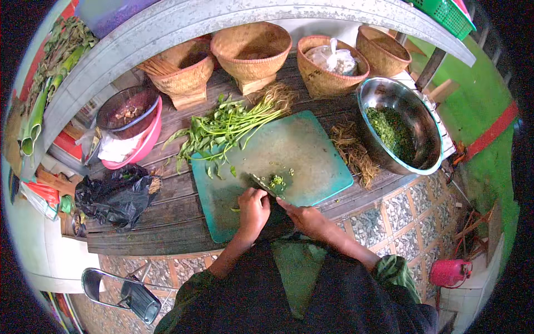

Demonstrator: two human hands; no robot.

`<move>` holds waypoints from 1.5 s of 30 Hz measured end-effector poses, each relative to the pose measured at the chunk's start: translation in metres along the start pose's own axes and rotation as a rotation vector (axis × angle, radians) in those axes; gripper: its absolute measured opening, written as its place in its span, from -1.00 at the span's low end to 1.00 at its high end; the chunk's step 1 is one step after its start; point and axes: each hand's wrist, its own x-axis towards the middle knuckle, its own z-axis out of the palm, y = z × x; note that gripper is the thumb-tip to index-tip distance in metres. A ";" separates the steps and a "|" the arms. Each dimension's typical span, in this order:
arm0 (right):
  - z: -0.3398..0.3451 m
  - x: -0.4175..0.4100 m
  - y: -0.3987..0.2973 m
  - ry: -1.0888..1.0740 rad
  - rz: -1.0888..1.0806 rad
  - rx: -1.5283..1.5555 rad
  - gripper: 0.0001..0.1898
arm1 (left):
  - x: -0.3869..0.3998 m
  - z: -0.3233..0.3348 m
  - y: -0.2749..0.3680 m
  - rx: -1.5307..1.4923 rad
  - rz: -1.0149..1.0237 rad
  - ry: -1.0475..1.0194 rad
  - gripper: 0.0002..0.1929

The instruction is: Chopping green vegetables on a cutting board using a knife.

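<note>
A green plastic cutting board (311, 163), browned across its middle, lies on the wooden slatted table before me. My right hand (306, 219) grips a knife (263, 184), with the blade angled over the board towards the upper left. Just left of the blade is my left hand (253, 212), its fingers curled; whether anything is inside them is hidden. Small green chopped stem rings (276, 180) sit against the blade's right side, with a few loose ones beyond. A bunch of leafy greens (233, 121) with long stems and roots overlaps the board's far edge.
A steel basin (400, 125) with chopped greens stands at the right, beside cut-off roots (354, 152). Woven baskets (252, 46) line the back. At left are a pink basin (146, 144) and a black plastic bag (117, 198). A folding chair (125, 294) and pink gas cylinder (448, 272) flank me.
</note>
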 end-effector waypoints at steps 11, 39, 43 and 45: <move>-0.022 -0.001 -0.027 -0.110 0.221 0.036 -0.51 | -0.002 0.005 -0.005 -0.039 -0.050 -0.017 -0.90; 0.003 0.006 -0.001 -0.021 0.064 0.074 -0.50 | -0.004 0.006 -0.008 -0.072 -0.023 0.009 -0.91; -0.022 -0.019 -0.010 -0.150 0.134 0.122 -0.47 | -0.010 -0.003 -0.010 -0.012 -0.026 -0.021 -0.92; -0.031 -0.027 -0.011 -0.150 0.147 0.124 -0.45 | -0.010 -0.006 -0.009 -0.020 -0.048 -0.034 -0.92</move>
